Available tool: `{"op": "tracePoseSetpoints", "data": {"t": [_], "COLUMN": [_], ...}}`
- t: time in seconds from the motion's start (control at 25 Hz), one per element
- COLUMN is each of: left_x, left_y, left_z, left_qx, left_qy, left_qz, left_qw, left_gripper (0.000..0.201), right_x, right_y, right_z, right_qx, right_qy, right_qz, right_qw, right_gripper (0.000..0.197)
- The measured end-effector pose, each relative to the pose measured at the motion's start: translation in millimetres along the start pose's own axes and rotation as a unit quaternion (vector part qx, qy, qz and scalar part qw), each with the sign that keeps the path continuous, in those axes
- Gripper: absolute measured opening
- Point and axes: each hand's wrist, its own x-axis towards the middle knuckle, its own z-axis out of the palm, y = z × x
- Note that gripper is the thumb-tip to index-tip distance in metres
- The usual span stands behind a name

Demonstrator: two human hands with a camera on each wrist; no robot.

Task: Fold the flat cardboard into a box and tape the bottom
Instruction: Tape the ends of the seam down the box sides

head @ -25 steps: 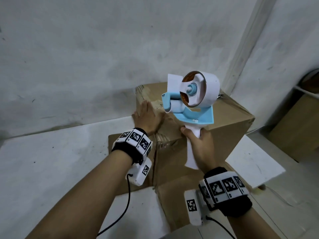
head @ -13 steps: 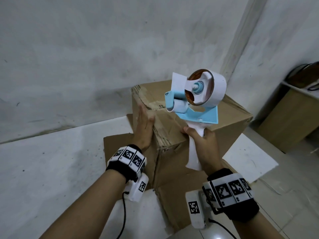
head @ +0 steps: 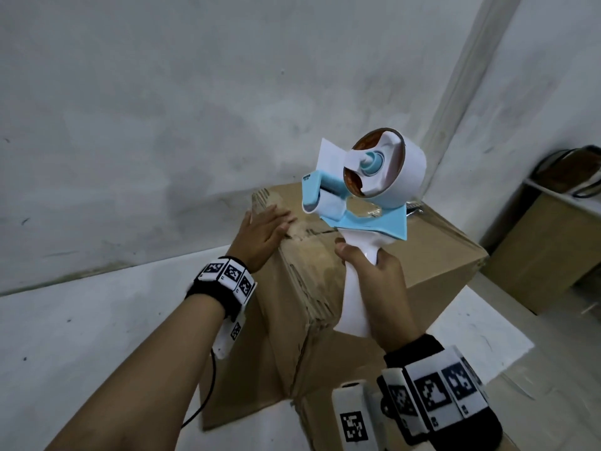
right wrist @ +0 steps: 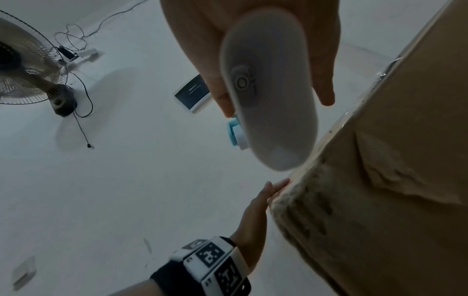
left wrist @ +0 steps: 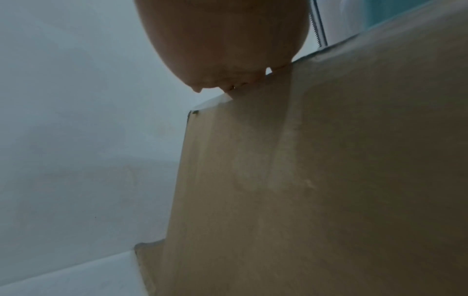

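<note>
The cardboard box [head: 374, 275] is standing already folded into shape in the centre of the head view, on a white floor [head: 81, 320], with its closed flaps facing up; its lower flaps are splaying out at the bottom of the frame. Judging from this, the folding part seems done, while the taping looks unfinished: glossy tape seems to be running along the box edge in the right wrist view, though how much of the seam it covers cannot be told.

The left hand [head: 260, 236] is lying with straight, relaxed fingers against the upper left corner of the box, pressing flat and grasping nothing. The right hand [head: 374, 288] is clenching the white handle of a blue-and-white tape dispenser [head: 364, 190], holding it raised above the top face, right of centre; a short tab of tape is sticking up from its front.

The dispenser's head is hovering clear of the cardboard, so it is probably about to be lowered onto the seam. A fan [right wrist: 25, 60] is standing at the left edge of the right wrist view.
</note>
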Motion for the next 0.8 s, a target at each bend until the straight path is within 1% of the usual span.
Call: {"op": "tracePoseSetpoints", "data": {"t": [0.08, 0.16, 0.32, 0.4, 0.44, 0.52, 0.56, 0.68, 0.76, 0.8], "left_x": [12, 26, 52, 62, 67, 72, 73, 74, 74, 73], "left_y": [-4, -8, -25, -34, -38, -42, -45, -46, -49, -51], "left_z": [0, 2, 5, 4, 4, 3, 4, 8, 10, 10], "left_qx": [-0.025, -0.065, -0.095, -0.136, -0.169, -0.241, -0.275, -0.36, -0.408, -0.44], "left_qy": [-0.001, 0.022, 0.086, 0.104, 0.116, 0.144, 0.16, 0.185, 0.174, 0.161], "left_qz": [-0.035, -0.068, -0.112, -0.116, -0.118, -0.139, -0.148, -0.166, -0.175, -0.184], "left_qw": [0.999, 0.995, 0.986, 0.978, 0.971, 0.95, 0.936, 0.899, 0.879, 0.864], "left_gripper": [0.051, 0.044, 0.046, 0.046, 0.045, 0.041, 0.039, 0.037, 0.037, 0.038], "right_x": [6, 14, 24, 28, 29, 33, 34, 33, 33, 33], "right_y": [0, 1, 7, 11, 10, 16, 20, 24, 29, 31], "right_z": [1, 1, -1, -1, -1, 0, -1, 0, -1, -1], "right_qx": [-0.01, -0.022, -0.041, -0.05, -0.055, -0.06, -0.059, -0.048, -0.038, -0.034], "right_qy": [-0.011, -0.015, -0.028, -0.025, -0.019, -0.018, -0.017, -0.019, -0.02, -0.022], "right_qz": [-0.001, -0.002, 0.0, 0.004, 0.012, 0.025, 0.027, 0.026, 0.039, 0.045], "right_qw": [1.0, 1.0, 0.999, 0.998, 0.998, 0.998, 0.998, 0.998, 0.998, 0.998], "right_gripper": [0.012, 0.021, 0.021, 0.016, 0.01, 0.031, 0.037, 0.037, 0.036, 0.035]}}
